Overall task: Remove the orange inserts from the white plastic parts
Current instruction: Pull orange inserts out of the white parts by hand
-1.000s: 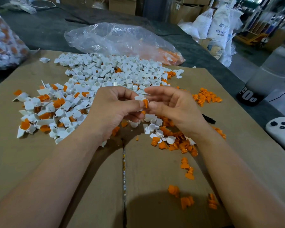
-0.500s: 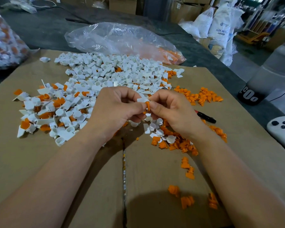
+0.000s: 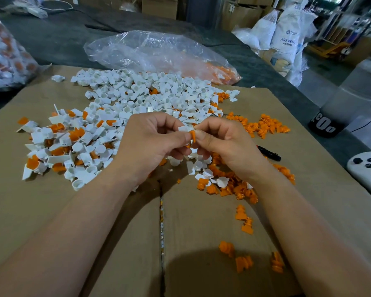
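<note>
Left hand [image 3: 150, 144] holding white part [image 3: 183, 129], right hand [image 3: 227, 146] pinching orange insert [image 3: 193, 136]

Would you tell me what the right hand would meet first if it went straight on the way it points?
Likely the left hand, gripping the white part just across the insert; depth is unclear.

Cardboard sheet [image 3: 51, 211] on a dark table [image 3: 51, 43]; beyond it, boxes [image 3: 159, 5], white sacks [image 3: 287, 35] on a grey floor [image 3: 321, 82], shelving [image 3: 338, 22] behind.
</note>
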